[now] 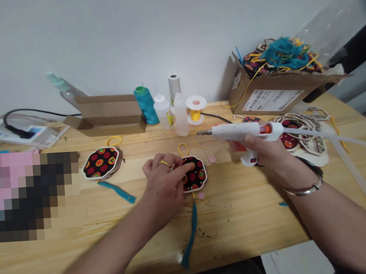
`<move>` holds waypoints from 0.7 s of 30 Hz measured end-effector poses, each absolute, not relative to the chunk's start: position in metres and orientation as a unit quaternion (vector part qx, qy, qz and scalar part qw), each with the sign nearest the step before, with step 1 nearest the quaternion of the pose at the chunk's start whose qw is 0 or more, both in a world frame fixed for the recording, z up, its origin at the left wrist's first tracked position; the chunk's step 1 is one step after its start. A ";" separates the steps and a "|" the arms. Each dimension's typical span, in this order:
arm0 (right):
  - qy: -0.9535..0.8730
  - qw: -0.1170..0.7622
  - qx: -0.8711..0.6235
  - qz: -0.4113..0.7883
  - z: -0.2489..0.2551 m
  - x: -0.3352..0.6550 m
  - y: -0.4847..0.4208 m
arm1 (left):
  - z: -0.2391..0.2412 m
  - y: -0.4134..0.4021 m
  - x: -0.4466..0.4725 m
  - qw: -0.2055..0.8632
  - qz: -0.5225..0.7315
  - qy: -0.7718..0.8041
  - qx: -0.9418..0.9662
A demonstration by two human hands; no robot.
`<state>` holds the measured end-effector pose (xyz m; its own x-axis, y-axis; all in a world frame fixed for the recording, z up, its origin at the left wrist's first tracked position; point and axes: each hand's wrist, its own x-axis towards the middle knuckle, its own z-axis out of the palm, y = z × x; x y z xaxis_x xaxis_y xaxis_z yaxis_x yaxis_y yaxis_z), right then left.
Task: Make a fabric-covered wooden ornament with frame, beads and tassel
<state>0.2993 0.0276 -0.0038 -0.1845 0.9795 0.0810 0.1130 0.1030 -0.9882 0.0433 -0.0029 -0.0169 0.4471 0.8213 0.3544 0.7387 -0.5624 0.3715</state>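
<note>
- The left grip (pixel 163 188) is pressed together, with its fingertips (pixel 189 166) pushing on a round cloth charm (pixel 195 175).
- The right grip (pixel 266 152) wraps around a white glue gun (pixel 235 132).
- A pink flower (pixel 212 158) lies between the grips.

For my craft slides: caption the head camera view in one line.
Left hand touches a black patterned ornament with a teal tassel; right hand holds a white glue gun.
</note>
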 end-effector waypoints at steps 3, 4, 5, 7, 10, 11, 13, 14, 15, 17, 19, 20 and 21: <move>-0.598 0.431 -0.468 0.487 -0.004 0.297 0.026 | -0.012 0.002 0.037 0.086 0.284 0.484 0.823; -0.600 0.422 -0.472 0.489 -0.003 0.295 0.025 | -0.011 0.004 0.034 0.084 0.292 0.494 0.815; -0.602 0.409 -0.476 0.494 0.000 0.293 0.024 | -0.009 0.006 0.031 0.081 0.299 0.504 0.807; -0.610 0.381 -0.478 0.504 0.004 0.288 0.021 | -0.007 0.009 0.025 0.072 0.312 0.521 0.791; -0.634 0.340 -0.464 0.517 0.009 0.283 0.021 | -0.006 0.013 0.020 0.063 0.335 0.536 0.772; -0.641 0.332 -0.456 0.522 0.008 0.283 0.021 | -0.006 0.014 0.019 0.063 0.339 0.539 0.768; -0.649 0.325 -0.444 0.527 0.006 0.283 0.023 | -0.007 0.014 0.018 0.065 0.336 0.546 0.765; -0.651 0.325 -0.442 0.525 0.005 0.284 0.024 | -0.007 0.014 0.019 0.069 0.333 0.548 0.764; -0.652 0.324 -0.443 0.523 0.004 0.285 0.025 | -0.007 0.014 0.019 0.075 0.330 0.549 0.765; -0.651 0.327 -0.441 0.524 0.001 0.286 0.026 | -0.007 0.013 0.020 0.088 0.323 0.549 0.766; -0.649 0.328 -0.440 0.526 0.000 0.287 0.026 | -0.006 0.011 0.021 0.097 0.317 0.548 0.768; -0.650 0.328 -0.442 0.524 0.000 0.288 0.025 | -0.006 0.011 0.021 0.099 0.315 0.548 0.768; -0.652 0.328 -0.445 0.519 0.000 0.288 0.025 | -0.005 0.011 0.021 0.101 0.313 0.549 0.768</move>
<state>0.2877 0.0253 -0.0002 -0.3892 0.9205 -0.0335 0.2404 0.0664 -0.9684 0.0210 0.0107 -0.0053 0.2010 0.9068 0.3705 0.7798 -0.3770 0.4997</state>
